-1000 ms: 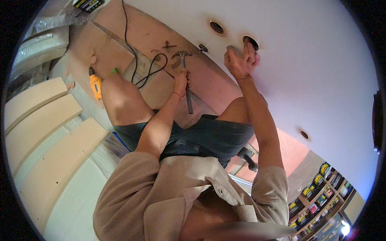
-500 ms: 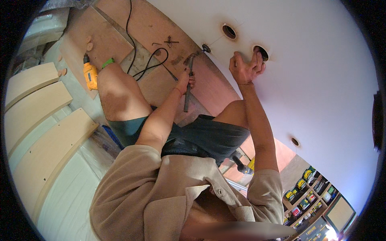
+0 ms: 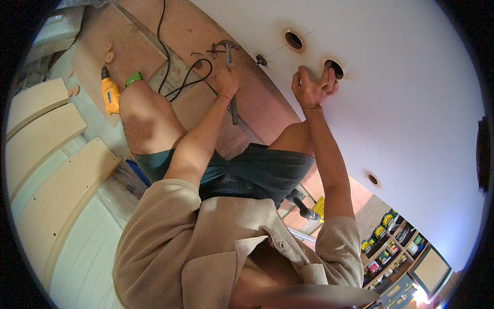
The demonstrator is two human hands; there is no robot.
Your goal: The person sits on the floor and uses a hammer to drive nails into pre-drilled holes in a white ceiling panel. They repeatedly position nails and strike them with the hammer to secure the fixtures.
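Observation:
My left hand [image 3: 226,81] is closed on the handle of a claw hammer [image 3: 233,117], its steel head raised over the plywood sheets [image 3: 185,36]. My right hand [image 3: 314,90] is against the large white panel [image 3: 417,113], fingers bent and apart, with one or more fingertips in a round cut-out [image 3: 333,69]; what is inside the hole is hidden. A second brown-rimmed hole [image 3: 294,39] lies up-left of it, and a small dark round piece [image 3: 261,60] is near the panel's edge. A smaller hole [image 3: 373,179] is lower on the panel.
An orange drill [image 3: 110,95], a green object [image 3: 133,78], wooden discs [image 3: 109,55] and a looped black cable [image 3: 203,69] lie near my left knee. Curved pale boards [image 3: 67,195] lie at left. Tools [image 3: 309,208] sit behind my right leg; shelves of supplies [image 3: 391,247] stand lower right.
My left hand has moved up and left with the hammer, raising its head. My right hand stays at the same hole; the view has shifted slightly.

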